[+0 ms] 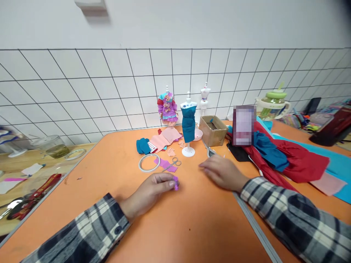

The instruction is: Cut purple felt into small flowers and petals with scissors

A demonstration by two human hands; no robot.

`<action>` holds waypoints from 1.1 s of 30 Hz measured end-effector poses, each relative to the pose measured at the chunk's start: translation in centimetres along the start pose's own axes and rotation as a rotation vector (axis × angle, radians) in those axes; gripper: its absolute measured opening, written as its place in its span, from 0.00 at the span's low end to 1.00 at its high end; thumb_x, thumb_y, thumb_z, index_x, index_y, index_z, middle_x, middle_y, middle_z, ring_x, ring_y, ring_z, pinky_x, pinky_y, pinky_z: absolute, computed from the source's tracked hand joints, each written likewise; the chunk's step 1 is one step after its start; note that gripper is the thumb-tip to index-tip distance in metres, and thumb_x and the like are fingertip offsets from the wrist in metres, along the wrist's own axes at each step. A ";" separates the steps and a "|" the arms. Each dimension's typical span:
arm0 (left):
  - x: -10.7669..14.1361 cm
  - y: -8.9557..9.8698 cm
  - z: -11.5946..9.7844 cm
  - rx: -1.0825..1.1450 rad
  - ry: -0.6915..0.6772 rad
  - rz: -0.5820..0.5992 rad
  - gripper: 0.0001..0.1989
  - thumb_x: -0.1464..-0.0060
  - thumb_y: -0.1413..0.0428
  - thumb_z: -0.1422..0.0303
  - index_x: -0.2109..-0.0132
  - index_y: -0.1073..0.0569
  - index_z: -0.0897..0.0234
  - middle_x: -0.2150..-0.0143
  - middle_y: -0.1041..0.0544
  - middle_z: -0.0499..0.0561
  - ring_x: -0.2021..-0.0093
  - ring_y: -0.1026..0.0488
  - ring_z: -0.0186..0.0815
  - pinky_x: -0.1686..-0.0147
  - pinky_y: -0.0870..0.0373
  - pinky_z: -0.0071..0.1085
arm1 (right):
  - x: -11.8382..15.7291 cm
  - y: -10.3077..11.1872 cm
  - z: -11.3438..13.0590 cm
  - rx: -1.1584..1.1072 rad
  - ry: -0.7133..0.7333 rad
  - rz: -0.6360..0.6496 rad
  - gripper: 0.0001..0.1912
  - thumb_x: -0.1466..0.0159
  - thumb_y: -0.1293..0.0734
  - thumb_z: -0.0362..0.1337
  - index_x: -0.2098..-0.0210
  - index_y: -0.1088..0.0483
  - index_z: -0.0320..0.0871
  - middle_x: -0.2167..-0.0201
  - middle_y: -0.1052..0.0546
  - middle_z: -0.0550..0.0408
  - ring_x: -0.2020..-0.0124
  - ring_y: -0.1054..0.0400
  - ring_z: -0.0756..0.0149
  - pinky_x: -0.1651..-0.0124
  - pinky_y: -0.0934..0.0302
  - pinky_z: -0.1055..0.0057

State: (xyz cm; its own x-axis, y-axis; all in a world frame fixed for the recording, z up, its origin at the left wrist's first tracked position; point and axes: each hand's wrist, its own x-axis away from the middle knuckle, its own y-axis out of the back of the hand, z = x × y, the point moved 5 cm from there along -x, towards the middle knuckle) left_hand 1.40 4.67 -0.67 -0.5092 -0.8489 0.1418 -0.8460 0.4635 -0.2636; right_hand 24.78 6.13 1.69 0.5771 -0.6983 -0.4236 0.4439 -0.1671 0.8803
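A small purple piece [176, 183] is pinched between the thumb and fingers of my left hand [153, 190], low over the orange table. My right hand [223, 171] is near the table with its fingers loosely extended, and nothing shows in it. Just beyond it lie grey-handled scissors [210, 152]. A small white mannequin wrapped in teal fabric [188, 124] stands upright beyond both hands. Past my left hand are small metal scissors [175, 162], a purple paper scrap [166, 165] and a roll of white tape [149, 163].
Behind stand a doll form in a purple dress [168, 109], a bare white mannequin [204, 96] and a cardboard box [213, 130]. A phone [243, 126], red fabric [298, 157] and a lidded jug [274, 104] are at the right. A metal strip [255, 226] crosses the orange table [175, 233].
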 end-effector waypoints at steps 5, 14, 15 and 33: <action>1.0 1.1 -0.1 0.112 -0.034 -0.063 0.09 0.54 0.33 0.69 0.64 0.20 0.66 0.65 0.22 0.50 0.62 0.29 0.33 0.55 0.35 0.30 | -5.6 -4.4 4.0 -0.016 0.083 0.067 0.22 0.32 0.45 0.30 0.39 0.38 0.44 0.41 0.33 0.48 0.41 0.40 0.61 0.42 0.44 0.61; 0.4 1.0 0.2 0.208 -0.069 -0.136 0.07 0.52 0.35 0.69 0.66 0.22 0.67 0.67 0.25 0.50 0.65 0.30 0.31 0.60 0.34 0.28 | -6.3 -5.2 3.4 0.226 -0.025 0.345 0.11 0.33 0.41 0.29 0.55 0.30 0.43 0.58 0.25 0.47 0.55 0.32 0.60 0.60 0.41 0.69; 0.4 1.1 0.1 0.228 -0.064 -0.115 0.06 0.52 0.35 0.69 0.67 0.23 0.68 0.68 0.26 0.50 0.66 0.30 0.31 0.60 0.33 0.28 | -6.0 -4.9 3.4 0.251 -0.043 0.367 0.10 0.33 0.41 0.29 0.56 0.30 0.42 0.60 0.26 0.47 0.57 0.31 0.60 0.63 0.41 0.69; 0.3 0.0 -0.3 -0.064 0.187 0.198 0.07 0.54 0.35 0.69 0.67 0.23 0.68 0.71 0.25 0.51 0.69 0.29 0.32 0.62 0.32 0.30 | 0.1 -3.0 1.3 0.111 -0.211 0.375 0.13 0.37 0.43 0.26 0.60 0.31 0.45 0.62 0.28 0.51 0.64 0.32 0.63 0.66 0.47 0.70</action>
State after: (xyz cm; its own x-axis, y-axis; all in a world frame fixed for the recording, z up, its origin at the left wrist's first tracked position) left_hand 1.23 4.47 -0.34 -0.6812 -0.6810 0.2689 -0.7321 0.6362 -0.2435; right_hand 22.62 5.64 -0.71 0.5262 -0.8499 -0.0280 0.1480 0.0591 0.9872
